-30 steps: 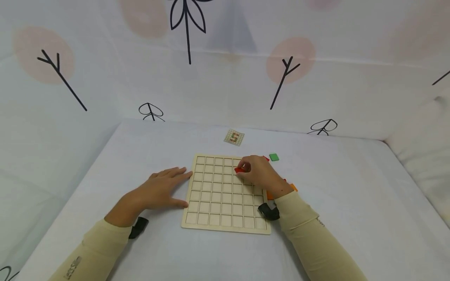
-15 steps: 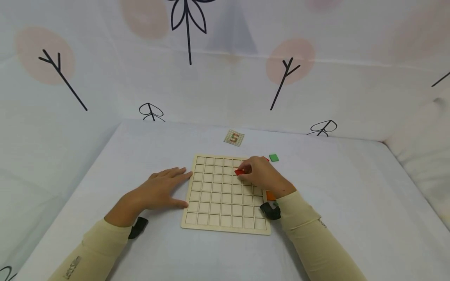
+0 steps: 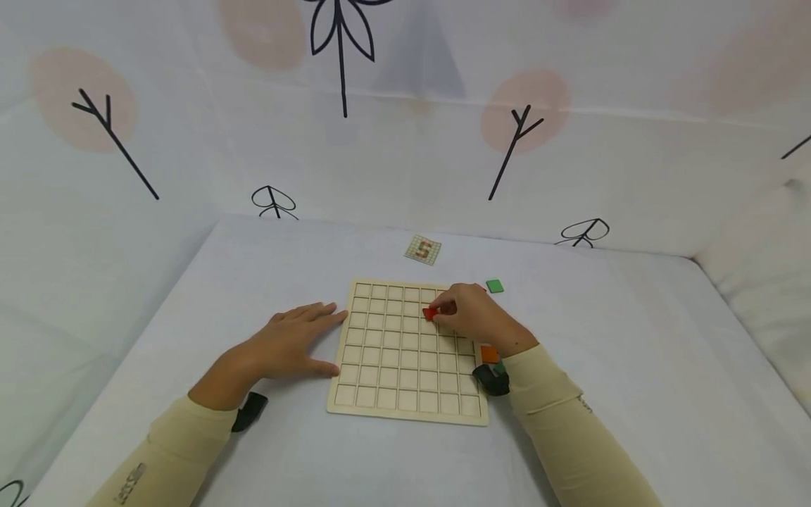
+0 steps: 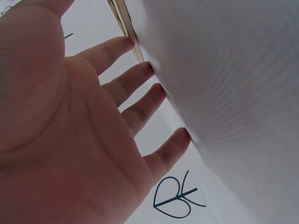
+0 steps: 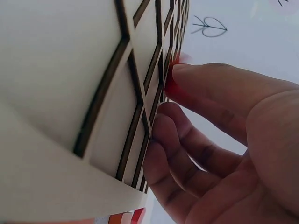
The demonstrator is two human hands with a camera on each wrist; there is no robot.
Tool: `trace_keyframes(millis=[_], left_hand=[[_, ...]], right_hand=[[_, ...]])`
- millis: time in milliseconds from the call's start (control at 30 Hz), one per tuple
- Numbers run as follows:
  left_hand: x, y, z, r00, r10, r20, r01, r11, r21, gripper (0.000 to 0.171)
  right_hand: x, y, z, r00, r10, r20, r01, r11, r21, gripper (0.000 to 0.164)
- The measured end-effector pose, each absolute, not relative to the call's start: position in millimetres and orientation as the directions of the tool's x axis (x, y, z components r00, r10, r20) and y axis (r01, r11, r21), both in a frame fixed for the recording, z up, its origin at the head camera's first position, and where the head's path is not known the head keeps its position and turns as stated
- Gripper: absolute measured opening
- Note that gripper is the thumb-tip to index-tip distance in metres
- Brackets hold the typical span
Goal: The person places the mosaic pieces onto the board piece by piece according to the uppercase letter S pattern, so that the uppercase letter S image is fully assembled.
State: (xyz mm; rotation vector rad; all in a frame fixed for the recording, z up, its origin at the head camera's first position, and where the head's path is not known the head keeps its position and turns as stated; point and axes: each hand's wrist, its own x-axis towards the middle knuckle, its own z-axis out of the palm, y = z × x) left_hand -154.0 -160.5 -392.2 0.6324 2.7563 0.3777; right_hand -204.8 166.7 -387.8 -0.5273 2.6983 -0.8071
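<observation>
A pale wooden grid board (image 3: pixel 399 352) lies flat on the white table. Over its upper right part, my right hand (image 3: pixel 472 310) pinches a small red square tile (image 3: pixel 429 314) between thumb and fingers. In the right wrist view the red tile (image 5: pixel 172 86) meets the grid surface, partly covered by the thumb, while the other fingertips touch the board. At the board's left side rests my left hand (image 3: pixel 294 341), fingers spread and straight. The index finger and thumb tips reach the board's edge; the left wrist view shows the fingertips (image 4: pixel 181 135) on the table surface.
A small card (image 3: pixel 422 250) printed with a coloured figure on a grid lies behind the board. A green tile (image 3: pixel 495 286) sits beyond the right hand. Beside the board's right edge lie an orange tile (image 3: pixel 489 354) and another green tile (image 3: pixel 500 367), partly hidden by the right wrist.
The red tile has turned and come slightly nearer, from a tilted pose to lying closer to a grid cell. My right hand shifted slightly rightward and nearer. The left hand stays put.
</observation>
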Motion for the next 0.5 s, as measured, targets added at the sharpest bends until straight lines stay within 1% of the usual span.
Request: trace_keyframes(millis=[100, 300, 500], left_hand=[[-154.1, -160.2, -392.2, -0.862, 0.457, -0.219, 0.382, 0.871, 0.309, 0.094], [-154.2, -160.4, -392.1, -0.866, 0.449, -0.222, 0.377, 0.875, 0.303, 0.094], [-154.0, -159.7, -391.5, -0.864, 0.454, -0.216, 0.381, 0.871, 0.309, 0.094]], right_hand=[[-204.2, 166.5, -387.9, -0.895, -0.419, -0.153, -0.262, 0.771, -0.58, 0.025], [-203.7, 164.8, -389.0, -0.906, -0.408, -0.115, -0.272, 0.768, -0.58, 0.022], [-204.7, 162.4, -393.0, -0.919, -0.393, -0.042, -0.303, 0.769, -0.563, 0.016]])
